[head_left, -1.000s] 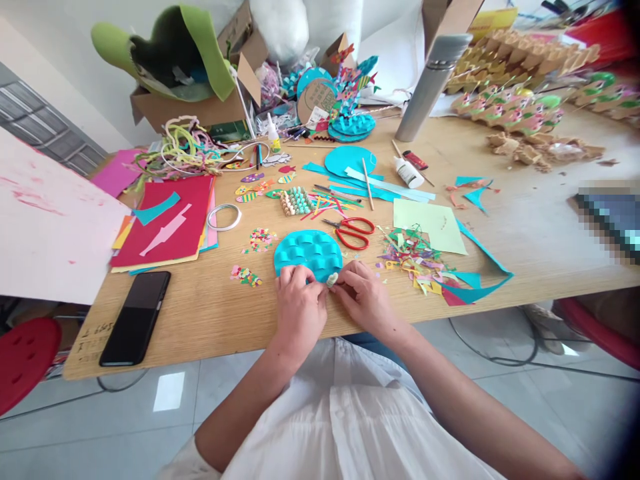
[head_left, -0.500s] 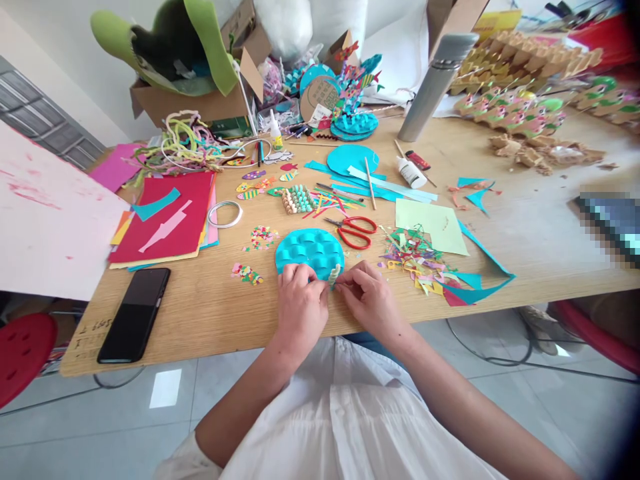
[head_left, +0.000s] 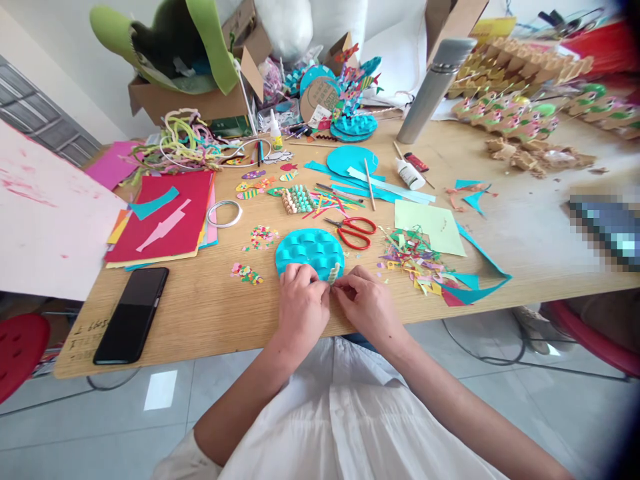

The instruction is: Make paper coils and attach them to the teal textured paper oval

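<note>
A round turquoise dimpled tray (head_left: 310,248) lies near the table's front edge. My left hand (head_left: 301,305) and my right hand (head_left: 367,301) meet at its near rim. Together they pinch a small pale twisted paper piece (head_left: 335,273) that stands against the tray's right front edge. Fingers of both hands are closed on it. Red-handled scissors (head_left: 353,231) lie just behind the tray.
A black phone (head_left: 131,315) lies at the front left. A stack of coloured paper (head_left: 165,217), a tape ring (head_left: 225,214), paper scraps (head_left: 417,259), a glue bottle (head_left: 410,173), a steel flask (head_left: 436,87) and cardboard boxes (head_left: 200,100) crowd the wooden table (head_left: 525,233).
The pale paper piece has been raised from lying at the rim to standing upright between my fingers. My hands stay at the tray's near edge.
</note>
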Demonstrator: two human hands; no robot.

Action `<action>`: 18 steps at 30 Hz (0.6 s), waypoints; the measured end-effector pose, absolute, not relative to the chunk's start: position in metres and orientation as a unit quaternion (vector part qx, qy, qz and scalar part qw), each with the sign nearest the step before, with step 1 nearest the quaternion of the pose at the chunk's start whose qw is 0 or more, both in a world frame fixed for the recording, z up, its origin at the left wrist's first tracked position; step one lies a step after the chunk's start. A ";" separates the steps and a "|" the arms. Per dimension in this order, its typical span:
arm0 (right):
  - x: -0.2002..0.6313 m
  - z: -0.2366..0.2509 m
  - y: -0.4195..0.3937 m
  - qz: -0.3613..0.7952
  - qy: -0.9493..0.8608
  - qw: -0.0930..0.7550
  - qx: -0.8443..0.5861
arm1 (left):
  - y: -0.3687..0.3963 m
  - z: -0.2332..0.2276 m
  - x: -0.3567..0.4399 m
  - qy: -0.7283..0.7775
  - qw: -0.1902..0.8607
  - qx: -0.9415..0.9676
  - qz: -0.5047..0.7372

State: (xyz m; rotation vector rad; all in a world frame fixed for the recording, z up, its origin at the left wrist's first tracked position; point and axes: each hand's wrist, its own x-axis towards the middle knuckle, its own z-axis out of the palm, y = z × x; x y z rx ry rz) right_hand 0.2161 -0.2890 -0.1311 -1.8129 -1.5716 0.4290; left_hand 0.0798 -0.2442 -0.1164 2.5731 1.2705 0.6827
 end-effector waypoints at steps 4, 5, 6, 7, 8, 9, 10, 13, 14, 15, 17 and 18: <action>0.215 -0.130 -0.289 0.168 -0.601 0.349 -0.699 | -0.245 -0.117 0.080 0.426 0.094 0.871 0.226; 0.215 -0.130 -0.289 0.170 -0.601 0.353 -0.697 | -0.245 -0.118 0.080 0.426 0.094 0.871 0.226; 0.215 -0.130 -0.289 0.171 -0.599 0.357 -0.696 | -0.245 -0.118 0.080 0.425 0.094 0.871 0.226; 0.215 -0.131 -0.289 0.173 -0.598 0.360 -0.695 | -0.245 -0.118 0.080 0.424 0.095 0.872 0.226; 0.214 -0.130 -0.289 0.175 -0.596 0.362 -0.695 | -0.245 -0.118 0.080 0.423 0.096 0.872 0.226; 0.214 -0.130 -0.289 0.176 -0.596 0.362 -0.695 | -0.245 -0.118 0.080 0.422 0.098 0.873 0.225; 0.215 -0.130 -0.289 0.178 -0.597 0.360 -0.695 | -0.245 -0.117 0.080 0.422 0.100 0.873 0.225; 0.215 -0.127 -0.288 0.182 -0.599 0.349 -0.697 | -0.245 -0.116 0.081 0.418 0.104 0.874 0.224; 0.215 -0.126 -0.287 0.184 -0.600 0.344 -0.698 | -0.245 -0.116 0.081 0.417 0.104 0.875 0.224; 0.215 -0.125 -0.287 0.186 -0.602 0.340 -0.698 | -0.246 -0.117 0.081 0.415 0.103 0.876 0.223; 0.215 -0.124 -0.286 0.188 -0.606 0.338 -0.695 | -0.247 -0.117 0.081 0.411 0.098 0.879 0.221; 0.214 -0.124 -0.286 0.188 -0.606 0.342 -0.693 | -0.247 -0.118 0.082 0.410 0.094 0.881 0.218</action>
